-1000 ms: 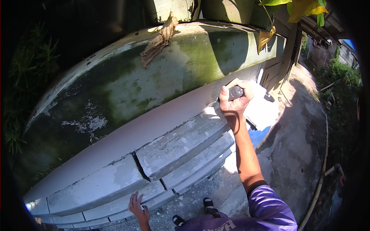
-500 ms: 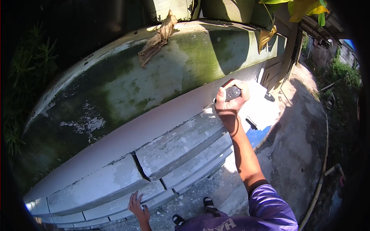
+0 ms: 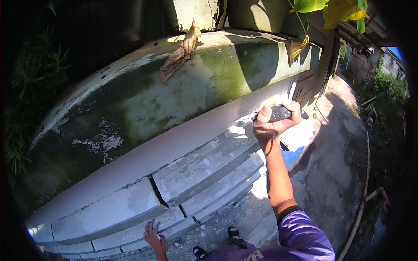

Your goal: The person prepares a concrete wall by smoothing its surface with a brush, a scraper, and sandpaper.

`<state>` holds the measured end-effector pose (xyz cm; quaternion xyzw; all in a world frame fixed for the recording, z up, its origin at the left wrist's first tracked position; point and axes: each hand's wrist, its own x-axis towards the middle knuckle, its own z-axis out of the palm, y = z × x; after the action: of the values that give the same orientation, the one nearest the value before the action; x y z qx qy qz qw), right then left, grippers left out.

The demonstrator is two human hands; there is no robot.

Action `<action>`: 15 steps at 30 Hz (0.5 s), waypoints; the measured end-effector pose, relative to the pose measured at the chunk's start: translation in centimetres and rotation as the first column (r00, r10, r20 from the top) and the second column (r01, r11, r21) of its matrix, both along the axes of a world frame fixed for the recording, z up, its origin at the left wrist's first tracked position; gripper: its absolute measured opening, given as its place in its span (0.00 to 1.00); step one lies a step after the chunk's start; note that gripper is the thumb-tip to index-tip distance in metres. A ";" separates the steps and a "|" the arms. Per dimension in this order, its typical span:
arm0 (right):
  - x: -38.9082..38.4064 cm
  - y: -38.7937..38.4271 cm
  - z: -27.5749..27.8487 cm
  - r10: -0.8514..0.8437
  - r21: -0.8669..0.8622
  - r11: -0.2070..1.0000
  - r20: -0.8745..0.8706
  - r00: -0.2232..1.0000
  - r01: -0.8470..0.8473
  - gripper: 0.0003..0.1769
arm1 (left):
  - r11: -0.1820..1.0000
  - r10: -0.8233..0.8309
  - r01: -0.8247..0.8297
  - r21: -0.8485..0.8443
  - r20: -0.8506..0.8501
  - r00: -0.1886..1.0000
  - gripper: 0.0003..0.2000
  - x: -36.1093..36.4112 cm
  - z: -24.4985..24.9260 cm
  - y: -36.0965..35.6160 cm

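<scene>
My right hand [image 3: 278, 119] is closed around the dark handle of a tool [image 3: 279, 113], beside the right end of the wall. What lies under the tool is too bright and partly hidden to make out. Below it are grey-white stepped blocks [image 3: 204, 165] with dark gaps between them. At the bottom, my left hand [image 3: 153, 235] rests with fingers apart against the lower blocks. A smooth pale strip [image 3: 174, 137] runs between the blocks and the mossy green wall [image 3: 174, 98].
Dry leaves [image 3: 180, 54] hang over the wall's top edge, under large pots [image 3: 198, 15]. Something blue [image 3: 292, 156] lies below my right hand. A concrete path [image 3: 337, 174] runs along the right, edged by a long pipe [image 3: 363, 204].
My right hand has moved a little right and down with the tool, whose dark handle now shows more. My left hand has shifted slightly in view, and the view has tilted a little.
</scene>
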<state>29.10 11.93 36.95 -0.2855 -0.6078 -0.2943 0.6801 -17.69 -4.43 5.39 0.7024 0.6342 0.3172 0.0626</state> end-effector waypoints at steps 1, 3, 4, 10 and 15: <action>-1.2 1.3 -0.1 -0.132 0.027 0.991 0.061 0.989 0.131 0.25 | 1.000 -0.007 0.007 0.010 0.004 1.000 0.32 -0.1 -0.1 0.0; -1.4 2.0 0.0 -0.076 0.122 0.990 0.018 0.997 0.073 0.22 | 1.000 -0.012 0.012 0.014 0.006 1.000 0.32 -0.1 -0.1 0.1; -1.6 0.8 1.4 -0.021 0.124 0.992 0.047 0.999 0.015 0.21 | 1.000 -0.009 0.009 0.011 0.002 1.000 0.32 -0.1 0.0 0.3; -1.8 2.7 0.5 -0.113 0.206 0.973 0.034 0.993 0.103 0.24 | 1.000 -0.002 0.002 -0.011 -0.003 1.000 0.32 -0.2 0.0 0.0; -0.5 1.2 1.5 0.092 0.234 0.966 0.080 0.993 -0.108 0.27 | 1.000 -0.022 0.022 0.008 0.012 1.000 0.32 -0.2 0.0 0.2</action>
<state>28.61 13.15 38.42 -0.1608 -0.6046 -0.3398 0.7023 -17.88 -4.27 5.40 0.7076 0.6248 0.3231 0.0671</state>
